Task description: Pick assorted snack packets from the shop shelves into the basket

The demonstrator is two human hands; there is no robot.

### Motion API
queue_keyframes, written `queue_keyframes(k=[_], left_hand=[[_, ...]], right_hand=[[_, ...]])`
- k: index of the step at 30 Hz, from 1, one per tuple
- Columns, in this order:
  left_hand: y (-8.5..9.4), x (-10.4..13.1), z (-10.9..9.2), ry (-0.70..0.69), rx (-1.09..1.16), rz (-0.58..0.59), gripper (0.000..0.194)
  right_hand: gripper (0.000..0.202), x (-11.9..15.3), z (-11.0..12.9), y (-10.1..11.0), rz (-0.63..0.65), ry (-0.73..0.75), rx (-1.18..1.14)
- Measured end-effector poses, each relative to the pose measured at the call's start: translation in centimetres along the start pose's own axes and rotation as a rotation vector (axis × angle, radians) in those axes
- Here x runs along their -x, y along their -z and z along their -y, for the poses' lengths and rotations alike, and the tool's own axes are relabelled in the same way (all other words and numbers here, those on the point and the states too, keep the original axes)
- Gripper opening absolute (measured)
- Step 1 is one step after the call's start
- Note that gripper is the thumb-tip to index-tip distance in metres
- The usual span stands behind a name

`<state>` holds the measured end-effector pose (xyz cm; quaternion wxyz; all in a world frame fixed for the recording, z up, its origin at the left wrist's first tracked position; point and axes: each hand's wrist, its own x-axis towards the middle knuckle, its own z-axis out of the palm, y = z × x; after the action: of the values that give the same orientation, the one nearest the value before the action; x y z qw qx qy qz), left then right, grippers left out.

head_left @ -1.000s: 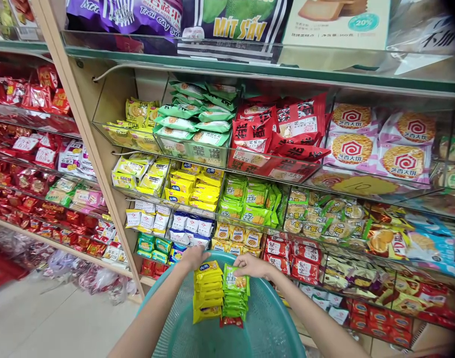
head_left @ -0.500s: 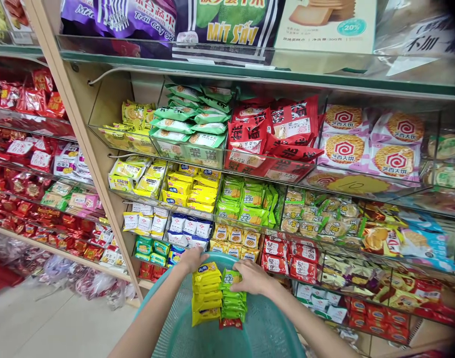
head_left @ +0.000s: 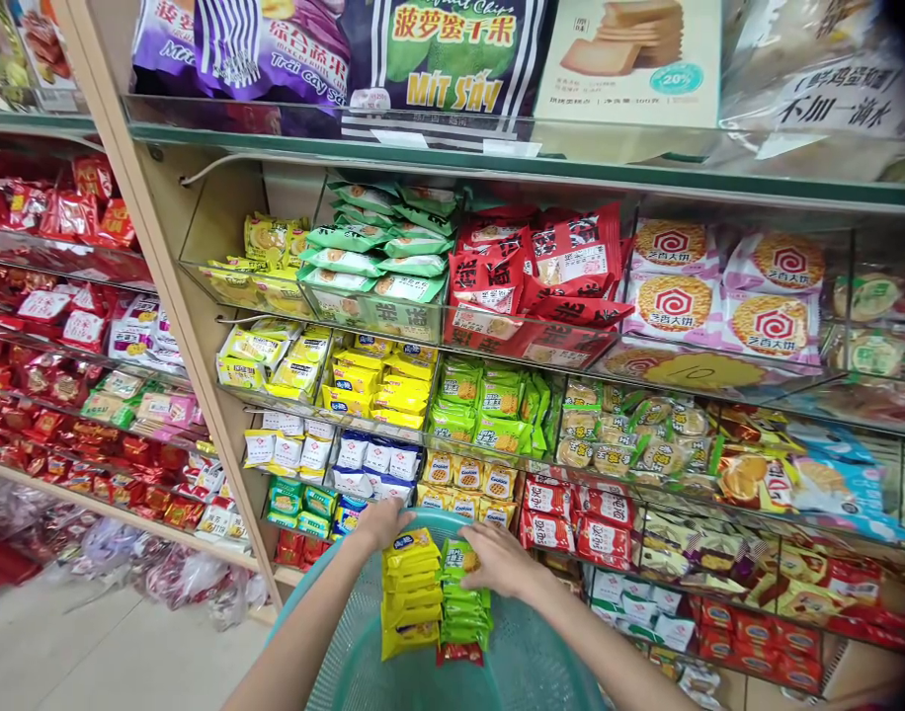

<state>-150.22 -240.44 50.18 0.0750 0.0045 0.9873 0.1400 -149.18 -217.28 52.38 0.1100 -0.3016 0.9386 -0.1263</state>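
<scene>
A teal plastic basket (head_left: 523, 652) sits low in front of me, against the shelves. Inside it stand a neat stack of yellow snack packets (head_left: 410, 592) and, beside it, a stack of green snack packets (head_left: 465, 617). Red packets (head_left: 459, 653) peek out under the green ones. My left hand (head_left: 382, 523) is closed on the basket's far rim, just left of the yellow stack; its fingertips are partly hidden. My right hand (head_left: 501, 561) curls round the top of the green stack, with thumb and fingers against the uppermost packet.
Tiered shelf bins hold matching yellow packets (head_left: 404, 383), green packets (head_left: 493, 400), red bags (head_left: 541, 262) and sesame biscuits (head_left: 675, 296). Large bags (head_left: 452, 59) fill the upper glass shelf. A wooden post (head_left: 163, 286) divides off red packets (head_left: 59, 380) at left. Plastic bags (head_left: 186, 568) lie on the floor.
The view has tilted up slightly, so more of the top shelf shows. Both hands stay at nearly the same places, by the rim and the green stack.
</scene>
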Motion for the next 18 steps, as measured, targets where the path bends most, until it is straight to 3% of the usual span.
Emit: queue_keyframes(k=[8,13,18], left_hand=[[-0.3,-0.1,0.1,-0.006,-0.007,-0.017,0.046],[-0.6,-0.1,0.3,0.005,-0.015,-0.030,0.046],[-0.6,-0.2,0.5,-0.017,-0.020,-0.039,0.047]], right_hand=[[0.033,-1.6,1.2,1.6,-0.306,-0.045,-0.137],[0.027,-2.5,1.8,-0.5,-0.525,-0.060,-0.255],[0.031,-1.9,0.8,-2.1,-0.587,-0.082,-0.365]])
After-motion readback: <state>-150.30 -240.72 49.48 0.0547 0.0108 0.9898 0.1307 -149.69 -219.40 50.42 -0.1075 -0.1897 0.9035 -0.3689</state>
